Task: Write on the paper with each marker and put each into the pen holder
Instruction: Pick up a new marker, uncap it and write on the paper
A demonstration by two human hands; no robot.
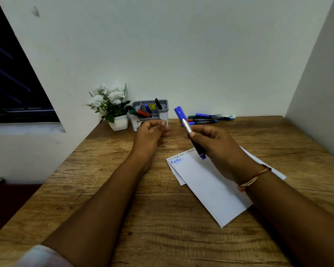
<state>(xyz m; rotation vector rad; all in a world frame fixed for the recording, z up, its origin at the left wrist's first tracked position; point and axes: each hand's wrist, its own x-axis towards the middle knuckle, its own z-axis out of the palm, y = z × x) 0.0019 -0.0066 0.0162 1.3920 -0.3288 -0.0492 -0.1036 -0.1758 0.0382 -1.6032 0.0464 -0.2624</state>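
Observation:
My right hand [218,149] grips a blue marker [189,132] above the white paper [210,185]; its uncapped tip points down at the paper and its blue cap sits on the upper end. The paper bears a line of black writing and a blue word at its top left. My left hand [150,135] hovers loosely curled in front of the grey pen holder [162,106] and holds nothing that I can see. The holder stands by the wall with several markers in it. More markers [210,118] lie on the table to the holder's right.
A white pot of white flowers [112,108] stands left of the holder. The wooden table [162,228] runs to a wall at the back and a wall on the right. A dark window is at the far left.

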